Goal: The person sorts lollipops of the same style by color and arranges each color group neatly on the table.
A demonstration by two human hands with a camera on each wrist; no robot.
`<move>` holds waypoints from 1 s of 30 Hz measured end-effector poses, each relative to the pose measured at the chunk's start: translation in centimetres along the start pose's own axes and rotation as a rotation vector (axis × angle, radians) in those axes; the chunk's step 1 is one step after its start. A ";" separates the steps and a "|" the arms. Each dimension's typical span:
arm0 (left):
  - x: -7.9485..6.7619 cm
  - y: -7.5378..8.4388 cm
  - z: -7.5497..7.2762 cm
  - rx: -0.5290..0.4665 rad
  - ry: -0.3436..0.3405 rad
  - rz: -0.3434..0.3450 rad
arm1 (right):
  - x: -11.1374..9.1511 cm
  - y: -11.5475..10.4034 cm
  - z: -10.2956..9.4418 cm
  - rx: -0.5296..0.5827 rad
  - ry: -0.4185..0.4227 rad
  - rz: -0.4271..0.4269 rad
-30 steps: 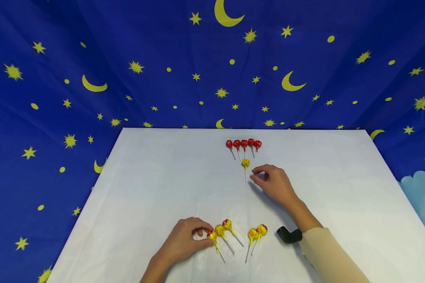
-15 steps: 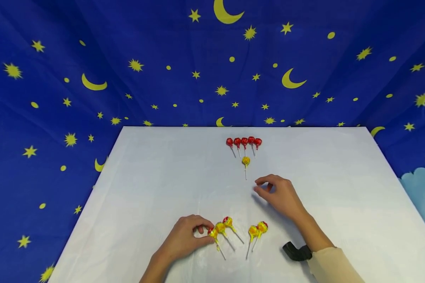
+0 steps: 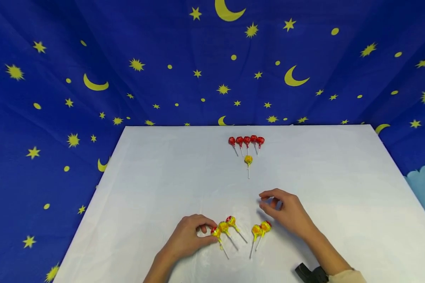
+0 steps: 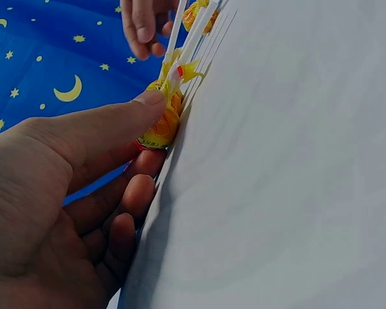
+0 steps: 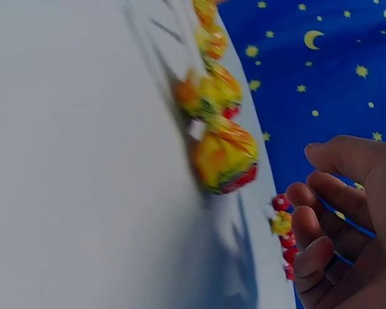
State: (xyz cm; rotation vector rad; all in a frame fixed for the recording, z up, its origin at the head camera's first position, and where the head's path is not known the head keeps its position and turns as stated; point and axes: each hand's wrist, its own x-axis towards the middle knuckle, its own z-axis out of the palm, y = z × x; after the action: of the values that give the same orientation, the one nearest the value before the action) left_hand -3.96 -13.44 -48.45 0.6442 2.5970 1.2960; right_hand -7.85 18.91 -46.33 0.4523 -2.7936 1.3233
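Note:
My left hand [image 3: 189,237] pinches the head of a yellow-and-red wrapped lollipop [image 3: 216,232] between thumb and fingers, low over the table. In the left wrist view the thumb lies across its yellow wrapper [image 4: 161,122]. Just right of it lie two more yellow lollipops [image 3: 224,227], sticks slanting toward me. A further pair of yellow lollipops [image 3: 256,230] lies nearer my right hand [image 3: 287,210]. That hand hovers beyond and right of the pair, fingers loosely bent, holding nothing. In the right wrist view a yellow lollipop [image 5: 225,158] appears close by, apart from the fingers.
Toward the back of the white table [image 3: 163,165], several red lollipops [image 3: 246,140] lie in a row. One yellow lollipop [image 3: 248,160] lies just in front of them. A blue curtain [image 3: 184,51] with moons and stars stands behind. A black object [image 3: 309,273] sits at my right wrist.
My right hand has drawn back toward me, away from the single yellow lollipop by the red row, and nears the front pair. My left hand keeps its pinch in almost the same place.

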 end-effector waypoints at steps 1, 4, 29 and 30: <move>0.0 0.1 0.0 0.000 0.001 0.004 | -0.4 0.0 0.0 0.004 -0.010 0.005; 0.0 0.2 0.0 -0.003 0.002 -0.001 | -1.5 -0.1 0.2 0.015 -0.034 0.023; 0.1 0.3 -0.1 -0.022 -0.040 -0.059 | -5.5 0.2 2.0 -0.061 0.052 -0.010; 0.1 0.3 -0.1 -0.024 -0.041 -0.061 | -5.6 0.2 2.0 -0.057 0.052 -0.007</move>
State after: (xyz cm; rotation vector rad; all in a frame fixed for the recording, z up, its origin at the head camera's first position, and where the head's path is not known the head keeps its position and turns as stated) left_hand -3.97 -13.31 -48.13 0.5760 2.5435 1.2801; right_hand -2.35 18.88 -48.52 0.4187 -2.7771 1.2319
